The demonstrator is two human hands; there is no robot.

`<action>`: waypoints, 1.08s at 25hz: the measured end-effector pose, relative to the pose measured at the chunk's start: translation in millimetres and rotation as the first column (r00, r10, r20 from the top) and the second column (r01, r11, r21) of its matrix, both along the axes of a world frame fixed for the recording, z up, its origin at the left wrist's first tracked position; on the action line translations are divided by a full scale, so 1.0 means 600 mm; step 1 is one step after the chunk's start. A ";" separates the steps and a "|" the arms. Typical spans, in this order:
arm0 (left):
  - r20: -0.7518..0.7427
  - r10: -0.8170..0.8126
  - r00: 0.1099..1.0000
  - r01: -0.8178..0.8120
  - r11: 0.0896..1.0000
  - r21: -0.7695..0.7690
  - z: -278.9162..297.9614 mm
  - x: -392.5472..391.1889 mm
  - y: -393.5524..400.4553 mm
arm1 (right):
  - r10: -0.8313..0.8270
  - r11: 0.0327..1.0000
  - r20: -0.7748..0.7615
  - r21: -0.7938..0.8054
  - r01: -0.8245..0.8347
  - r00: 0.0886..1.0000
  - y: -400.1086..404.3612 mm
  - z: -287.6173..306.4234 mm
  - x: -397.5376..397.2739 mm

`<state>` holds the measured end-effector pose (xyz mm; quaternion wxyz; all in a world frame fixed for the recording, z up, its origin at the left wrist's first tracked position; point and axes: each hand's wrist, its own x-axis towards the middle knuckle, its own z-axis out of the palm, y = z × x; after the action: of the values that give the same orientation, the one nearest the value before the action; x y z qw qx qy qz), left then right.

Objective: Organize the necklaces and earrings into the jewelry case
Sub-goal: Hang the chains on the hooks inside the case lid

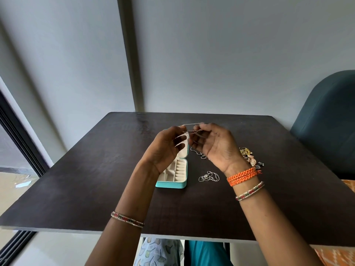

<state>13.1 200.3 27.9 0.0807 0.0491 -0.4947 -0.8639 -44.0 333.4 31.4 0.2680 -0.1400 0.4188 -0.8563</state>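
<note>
A small teal jewelry case [172, 184] lies open on the dark table, showing cream compartments; its lid is partly hidden behind my left hand. My left hand [167, 148] and my right hand [215, 144] are raised above the case, both pinching a thin silver necklace [192, 125] stretched between the fingertips. A second silver chain [199, 154] lies on the table under my right hand. A third silver necklace [208, 176] sits coiled to the right of the case. A cluster of earrings [249, 156], gold and dark, lies behind my right wrist.
The dark wooden table [96, 179] reaches the grey wall at the back. A dark blue chair [330, 120] stands at the right. A window frame [17, 131] runs along the left. Orange patterned fabric [347, 185] shows past the table's right edge.
</note>
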 end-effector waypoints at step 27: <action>-0.128 -0.028 0.991 -0.099 0.481 -0.871 0.077 -0.022 -0.023 | -0.084 0.930 -0.328 0.314 0.193 0.941 0.007 0.006 -0.016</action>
<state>-0.2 186.8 74.3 0.1429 -0.0424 -0.8584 -0.4909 -53.7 337.4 35.2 0.1575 -0.1933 0.6064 -0.7550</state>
